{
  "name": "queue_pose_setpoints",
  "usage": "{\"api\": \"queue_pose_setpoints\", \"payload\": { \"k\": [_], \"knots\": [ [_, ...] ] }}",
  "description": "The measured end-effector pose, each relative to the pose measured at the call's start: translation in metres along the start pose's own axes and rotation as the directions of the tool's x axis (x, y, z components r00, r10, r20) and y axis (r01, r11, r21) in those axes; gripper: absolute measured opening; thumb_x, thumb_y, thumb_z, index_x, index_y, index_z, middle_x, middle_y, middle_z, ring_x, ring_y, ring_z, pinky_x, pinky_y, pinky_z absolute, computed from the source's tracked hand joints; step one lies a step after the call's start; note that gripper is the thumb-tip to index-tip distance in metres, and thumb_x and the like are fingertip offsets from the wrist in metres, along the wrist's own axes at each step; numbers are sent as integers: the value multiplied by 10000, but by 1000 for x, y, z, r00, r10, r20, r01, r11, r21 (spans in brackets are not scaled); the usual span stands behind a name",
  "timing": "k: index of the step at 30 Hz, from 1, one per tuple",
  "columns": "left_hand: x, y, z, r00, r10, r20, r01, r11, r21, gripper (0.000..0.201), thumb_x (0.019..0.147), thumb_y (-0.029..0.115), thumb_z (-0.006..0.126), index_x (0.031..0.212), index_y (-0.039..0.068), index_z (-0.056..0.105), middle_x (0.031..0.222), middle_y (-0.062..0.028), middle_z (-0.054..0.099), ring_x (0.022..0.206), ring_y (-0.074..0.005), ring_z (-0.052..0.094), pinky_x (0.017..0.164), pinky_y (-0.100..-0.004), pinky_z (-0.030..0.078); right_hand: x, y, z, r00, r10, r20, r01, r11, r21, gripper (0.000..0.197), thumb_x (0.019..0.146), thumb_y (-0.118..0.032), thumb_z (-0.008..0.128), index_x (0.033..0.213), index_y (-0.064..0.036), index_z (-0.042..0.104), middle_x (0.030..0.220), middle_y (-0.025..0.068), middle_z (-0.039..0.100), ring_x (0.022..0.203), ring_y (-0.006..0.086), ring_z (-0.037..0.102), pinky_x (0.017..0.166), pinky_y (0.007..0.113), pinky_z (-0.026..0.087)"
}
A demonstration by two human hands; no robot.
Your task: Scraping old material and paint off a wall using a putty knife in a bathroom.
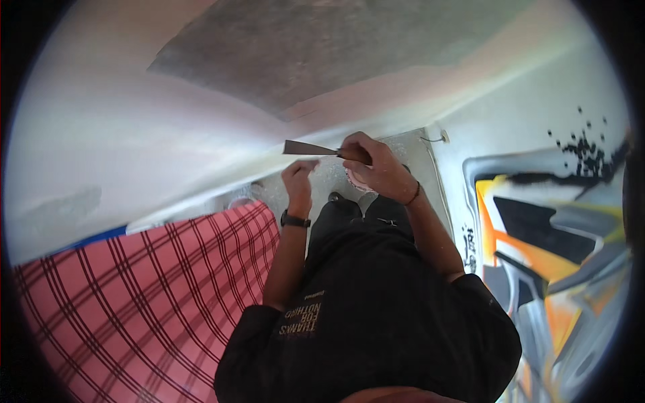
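My right hand (381, 168) is closed around the wooden handle of a putty knife (310, 148). Its flat metal blade points left, level in front of the wall. Just below the blade is my left hand (299, 180), wearing a dark wristband. Its fingers are loosely bent and a little apart, and I see nothing in them; the fingertips are slightly blurred. A round pale container (359, 181) shows partly beneath my right hand, its contents mostly hidden by hand and wrist.
A white wall (168, 127) with a large grey patch (322, 57) rises before me. Pink checked cloth (161, 289) covers something on my left. On the right stands a wall with a painted mural (544, 228). A cable (437, 171) runs along the corner by the floor.
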State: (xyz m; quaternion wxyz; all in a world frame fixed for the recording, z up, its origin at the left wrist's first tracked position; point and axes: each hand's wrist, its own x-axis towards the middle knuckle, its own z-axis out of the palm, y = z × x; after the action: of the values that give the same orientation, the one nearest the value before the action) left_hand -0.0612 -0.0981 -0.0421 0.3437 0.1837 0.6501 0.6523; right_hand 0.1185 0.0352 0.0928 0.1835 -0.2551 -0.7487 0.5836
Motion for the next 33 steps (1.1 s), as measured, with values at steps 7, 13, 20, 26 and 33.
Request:
{"api": "queue_pose_setpoints", "payload": {
  "k": [7, 13, 20, 26, 33],
  "knots": [
    [-26, -18, -28, 986, -160, 53, 167, 975, -144, 261, 706, -86, 339, 514, 91, 333, 513, 12, 290, 464, -109, 265, 488, -280, 281, -76, 17, -65, 887, 190, -421, -135, 978, 157, 258, 898, -40, 610, 1146, -13, 545, 990, 45, 611, 770, 117, 580, 683, 257, 496],
    [-33, -22, 13, 984, -173, 48, 179, 966, -186, 255, 688, -87, 322, 509, 95, 329, 491, 13, 281, 426, -100, 231, 422, -279, 177, -166, 57, -133, 586, 395, -708, -178, 915, 363, 248, 898, -81, 598, 1132, -18, 547, 864, 1, 538, 634, 66, 475, 525, 220, 396],
    [-40, -17, 108, 984, 45, 170, -31, 996, -85, 274, 698, -92, 353, 508, 100, 309, 485, 24, 282, 437, -85, 254, 432, -274, 160, -158, 68, -162, 516, 35, -856, -234, 967, -101, 195, 917, -144, 643, 1023, 20, 656, 809, 2, 618, 581, 25, 470, 499, 191, 377],
    [-39, 48, 222, 810, 150, 566, -320, 923, 213, 116, 789, -57, 470, 739, -19, 567, 706, -50, 570, 682, -118, 520, 641, -275, 419, -127, 36, -220, 564, 166, -809, -137, 985, 106, 197, 812, -116, 773, 926, 10, 675, 768, 65, 713, 595, 69, 575, 532, 229, 461],
    [-75, 68, 317, 822, 73, 564, -185, 972, 144, 113, 935, 79, 559, 908, -20, 604, 805, -64, 632, 759, -113, 587, 696, -263, 464, -59, 76, -253, 390, 183, -903, 629, 663, 406, 327, 994, -188, 544, 695, -63, 508, 730, 22, 528, 649, 92, 458, 591, 247, 372]
  ]
}}
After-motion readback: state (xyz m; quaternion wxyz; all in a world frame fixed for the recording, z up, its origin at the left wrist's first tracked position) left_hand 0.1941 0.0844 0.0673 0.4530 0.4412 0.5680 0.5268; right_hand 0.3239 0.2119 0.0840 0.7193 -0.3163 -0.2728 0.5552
